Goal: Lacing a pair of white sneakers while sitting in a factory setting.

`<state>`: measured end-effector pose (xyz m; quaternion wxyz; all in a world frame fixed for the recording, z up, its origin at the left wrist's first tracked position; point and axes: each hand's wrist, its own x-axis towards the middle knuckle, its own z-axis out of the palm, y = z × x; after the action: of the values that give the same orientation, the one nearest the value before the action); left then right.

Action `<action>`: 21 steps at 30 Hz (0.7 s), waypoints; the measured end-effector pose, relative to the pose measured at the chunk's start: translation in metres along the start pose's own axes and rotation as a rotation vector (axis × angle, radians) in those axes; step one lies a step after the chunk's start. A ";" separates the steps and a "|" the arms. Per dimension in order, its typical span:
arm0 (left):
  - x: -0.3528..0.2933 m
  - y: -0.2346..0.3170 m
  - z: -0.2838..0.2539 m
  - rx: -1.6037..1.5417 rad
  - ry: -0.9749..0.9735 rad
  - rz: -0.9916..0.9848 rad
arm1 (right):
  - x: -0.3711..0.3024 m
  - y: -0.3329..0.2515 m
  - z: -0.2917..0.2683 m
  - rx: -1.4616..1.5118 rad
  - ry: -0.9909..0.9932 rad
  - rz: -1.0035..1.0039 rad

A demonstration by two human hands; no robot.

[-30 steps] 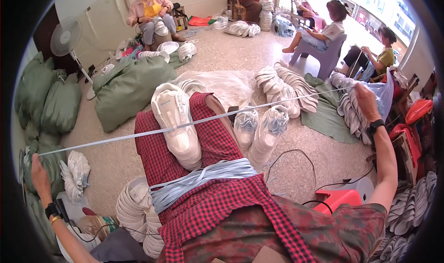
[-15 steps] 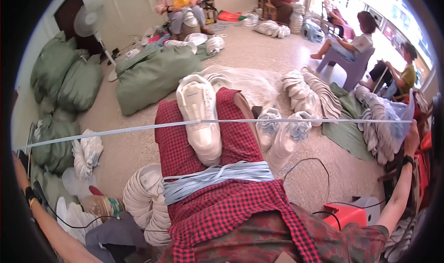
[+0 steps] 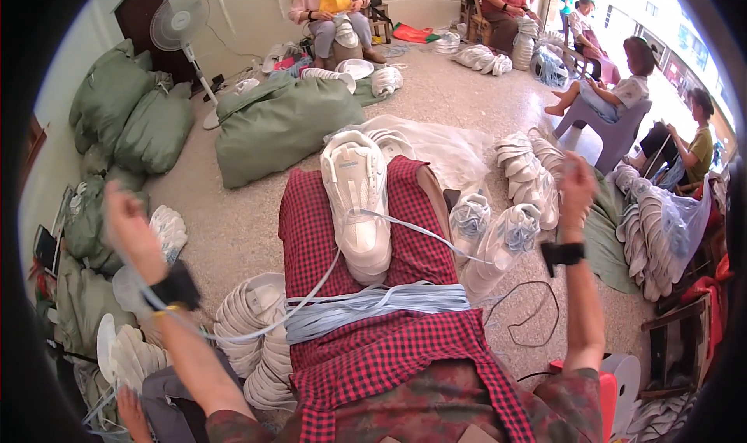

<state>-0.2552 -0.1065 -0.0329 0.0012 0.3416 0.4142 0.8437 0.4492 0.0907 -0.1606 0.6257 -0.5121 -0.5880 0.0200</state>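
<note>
On my lap, over a red-and-black checked apron (image 3: pixel 366 377), rests a white sneaker (image 3: pixel 356 202), toe toward me. A pale blue shoelace (image 3: pixel 428 229) runs through its lower eyelets. One end drops slack to the right; the other loops down left and rises toward my left hand (image 3: pixel 134 229). That hand is raised and smeared by motion, so its grip is unclear. My right hand (image 3: pixel 576 190) is lifted at the right, blurred, fingers seemingly curled, away from the visible lace. A bundle of pale blue laces (image 3: pixel 381 311) lies across my thighs.
Two laced white shoes (image 3: pixel 498 240) stand right of my knees. Stacked shoe uppers (image 3: pixel 253 318) lie to the left. Green sacks (image 3: pixel 288 131) and a fan (image 3: pixel 180 22) are farther off. Another person's hand (image 3: pixel 132 413) shows at lower left; several people sit working around the room.
The lace was stretched taut sideways between my widely spread hands; now it hangs slack. Both hands have come inward and up, and the lace's right end has left my right hand.
</note>
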 end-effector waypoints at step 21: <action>-0.242 -0.077 0.110 0.118 -0.620 -0.606 | -0.124 -0.175 0.163 0.496 -0.952 0.140</action>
<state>-0.0278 -0.0478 -0.1789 0.3531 0.4412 0.5234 0.6377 0.1871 0.0305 -0.1681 0.3895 -0.3212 -0.7488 0.4295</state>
